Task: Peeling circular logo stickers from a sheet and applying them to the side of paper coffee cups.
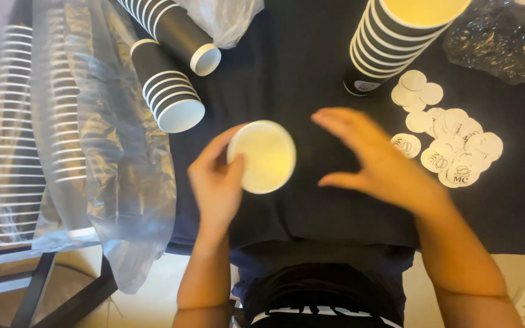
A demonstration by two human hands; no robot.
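dim warm light, motion-blurred right hand (378,164)

The single head-worn camera looks almost straight down, close above the dark tabletop (311,67), with the wearer's own torso along the lower edge.

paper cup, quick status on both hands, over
Left hand grips the paper cup, mouth up toward camera. Right hand open, empty, beside it. Round stickers lie right; nothing between.

Bare dark tabletop (311,79) between lying cup stacks (171,97) and upright stack (390,42).
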